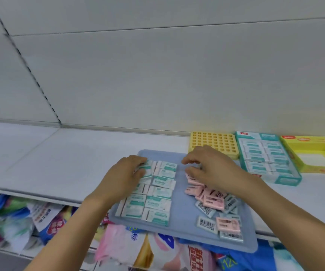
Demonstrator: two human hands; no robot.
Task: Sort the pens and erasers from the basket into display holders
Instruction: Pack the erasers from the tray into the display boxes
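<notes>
The blue tray [179, 237] sticks out over the near edge of the shelf [59, 153], so a hard push down could tip it and spill everything onto the bags below. The neat rows could also get knocked crooked if a hand bumps them. The green and white erasers [157, 192] lie in two rows on the left side of the tray. The left hand [126, 173] is at the far end of the left row, and its fingers [141, 172] curl around the eraser there and hold it. The pink and gray erasers [214, 206] lie in a loose pile on the right side of the tray. The right hand [206, 165] is over the far end of that pile with its fingers bent together, but I cannot tell if they pinch an eraser. The teal box [271, 163] of erasers sits just right of that hand, and a yellow holder [212, 141] with holes is behind it.
</notes>
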